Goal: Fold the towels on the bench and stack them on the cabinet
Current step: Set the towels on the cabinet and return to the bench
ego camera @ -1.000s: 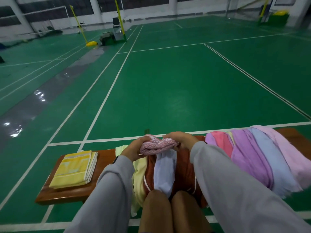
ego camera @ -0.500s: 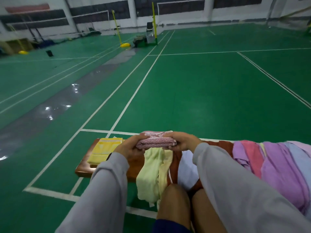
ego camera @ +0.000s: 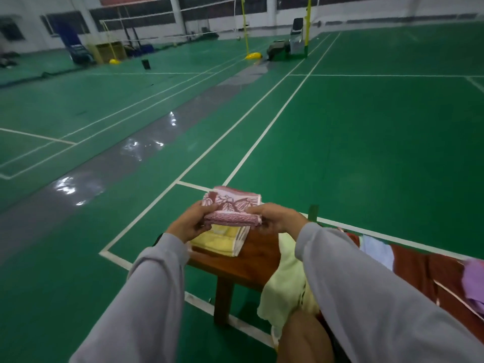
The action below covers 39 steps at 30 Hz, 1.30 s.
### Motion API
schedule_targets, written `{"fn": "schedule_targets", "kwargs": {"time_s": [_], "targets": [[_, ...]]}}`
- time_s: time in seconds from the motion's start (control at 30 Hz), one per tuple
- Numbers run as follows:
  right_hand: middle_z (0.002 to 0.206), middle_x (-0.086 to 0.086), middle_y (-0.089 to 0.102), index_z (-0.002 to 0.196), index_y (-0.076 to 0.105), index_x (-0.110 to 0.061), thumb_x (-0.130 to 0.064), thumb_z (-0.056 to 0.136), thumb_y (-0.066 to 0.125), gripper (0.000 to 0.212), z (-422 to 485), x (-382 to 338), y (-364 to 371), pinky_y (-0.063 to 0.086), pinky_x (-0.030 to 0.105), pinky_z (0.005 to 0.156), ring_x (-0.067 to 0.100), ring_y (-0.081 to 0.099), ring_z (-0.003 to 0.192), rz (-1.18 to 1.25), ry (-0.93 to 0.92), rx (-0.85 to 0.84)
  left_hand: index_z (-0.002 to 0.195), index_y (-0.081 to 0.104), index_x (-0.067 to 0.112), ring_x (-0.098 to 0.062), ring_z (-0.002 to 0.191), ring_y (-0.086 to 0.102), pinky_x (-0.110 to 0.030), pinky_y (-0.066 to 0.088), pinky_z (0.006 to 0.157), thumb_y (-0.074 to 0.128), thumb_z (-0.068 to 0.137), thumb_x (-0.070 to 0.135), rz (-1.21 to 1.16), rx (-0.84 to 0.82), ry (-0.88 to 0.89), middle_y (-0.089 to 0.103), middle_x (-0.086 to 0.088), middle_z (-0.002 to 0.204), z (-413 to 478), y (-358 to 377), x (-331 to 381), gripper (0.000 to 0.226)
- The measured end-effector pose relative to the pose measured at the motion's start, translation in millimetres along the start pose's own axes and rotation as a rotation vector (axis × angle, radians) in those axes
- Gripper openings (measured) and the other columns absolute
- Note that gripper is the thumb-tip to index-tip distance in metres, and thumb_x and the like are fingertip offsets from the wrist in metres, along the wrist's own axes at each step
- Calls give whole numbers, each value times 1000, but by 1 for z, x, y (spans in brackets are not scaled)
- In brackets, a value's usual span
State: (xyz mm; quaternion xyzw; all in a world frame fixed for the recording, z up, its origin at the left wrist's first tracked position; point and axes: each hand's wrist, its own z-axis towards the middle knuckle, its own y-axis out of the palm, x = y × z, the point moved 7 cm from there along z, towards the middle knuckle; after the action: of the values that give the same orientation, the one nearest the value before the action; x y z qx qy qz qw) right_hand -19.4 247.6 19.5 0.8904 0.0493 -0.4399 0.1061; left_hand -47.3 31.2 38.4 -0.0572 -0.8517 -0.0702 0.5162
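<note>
A folded pink patterned towel is held level between both hands, just above a folded yellow towel that lies on the left end of the wooden bench. My left hand grips the pink towel's left edge and my right hand grips its right edge. Unfolded towels hang over the bench to the right: a pale yellow-green one, a light blue one, a dark red one and a purple one. No cabinet is in view.
The bench stands on a green badminton court with white lines. My knee is at the bottom. Net posts with yellow bases, a chair stand and other gear stand far back by the wall.
My view has swung left. Both hands have carried the pink towel left along the bench to above the folded yellow towel, and it now lies flatter with its patterned face up.
</note>
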Motion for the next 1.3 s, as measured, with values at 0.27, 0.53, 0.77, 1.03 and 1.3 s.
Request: {"fn": "schedule_targets", "kwargs": {"time_s": [0.27,0.53,0.77,1.03,1.3], "targets": [[117,15,69,129,54,-8,-1,95,67,37,69,60,42,64,35,64,30,73,97,-7,83,109,118,54,-5,-33,88,68,-35,61,71,61,92,-11,62,306,-81,66,-25,113,40,-64,-60,28],[110,20,68,125,52,-4,0,91,59,35,81,67,38,61,32,59,29,70,77,-70,67,240,111,55,8,-23,66,63,-29,59,53,67,91,1,245,316,-120,70,-18,99,39,-78,-79,24],[105,12,66,114,54,-11,-18,96,63,20,73,73,40,63,35,65,29,72,86,-378,133,294,98,62,19,-27,97,66,-48,57,94,63,85,32,730,437,-83,69,-6,105,47,-76,-83,19],[163,23,20,156,23,-12,-41,97,52,72,86,20,55,18,54,125,42,17,151,-1236,-415,517,161,21,29,-29,158,2,-51,7,128,26,110,35,1575,194,513,11,-5,171,77,7,-44,51],[168,24,-8,162,-2,-6,-50,107,20,74,142,51,53,-4,58,125,40,-10,156,-1383,-397,438,162,-12,32,-31,156,-16,-53,-3,127,-9,100,59,1740,161,443,-12,-5,171,128,-16,-95,68]]}}
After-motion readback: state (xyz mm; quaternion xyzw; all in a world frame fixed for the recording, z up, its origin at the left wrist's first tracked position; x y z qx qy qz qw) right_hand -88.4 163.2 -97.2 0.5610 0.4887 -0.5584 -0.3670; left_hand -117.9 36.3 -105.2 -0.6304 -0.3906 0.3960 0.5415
